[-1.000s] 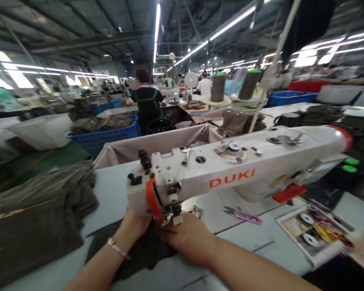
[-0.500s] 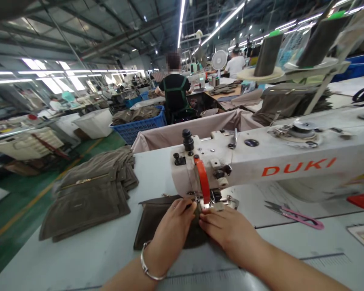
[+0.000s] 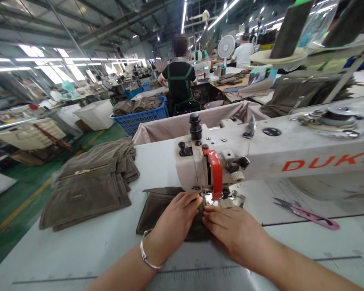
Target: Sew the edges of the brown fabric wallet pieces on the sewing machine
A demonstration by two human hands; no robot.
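Observation:
A dark olive-brown fabric piece [image 3: 156, 209] lies on the sewing machine's bed, its right part under the needle area. My left hand [image 3: 177, 216], with a silver bangle on the wrist, pinches the fabric close to the presser foot [image 3: 211, 199]. Just right of it, my right hand [image 3: 230, 226] has its fingers bent together on the fabric's edge, holding it; the thumb is mostly hidden. The white sewing machine [image 3: 185, 169] has a red guard [image 3: 216, 173] in front of its needle. Fingers and guard hide part of the stitching point.
To the left lies a stack of brown fabric pieces [image 3: 87, 194] with zippers. Pink-handled scissors [image 3: 309, 214] rest at the right on the table [image 3: 109, 250]. Behind the machine hangs a pink cloth bin [image 3: 160, 128], with a blue crate [image 3: 142, 121] and a seated person [image 3: 179, 81] beyond.
The view has shifted, so the machine and scissors appear farther right. Both hands stay on the fabric at the presser foot, with the fingers only slightly changed.

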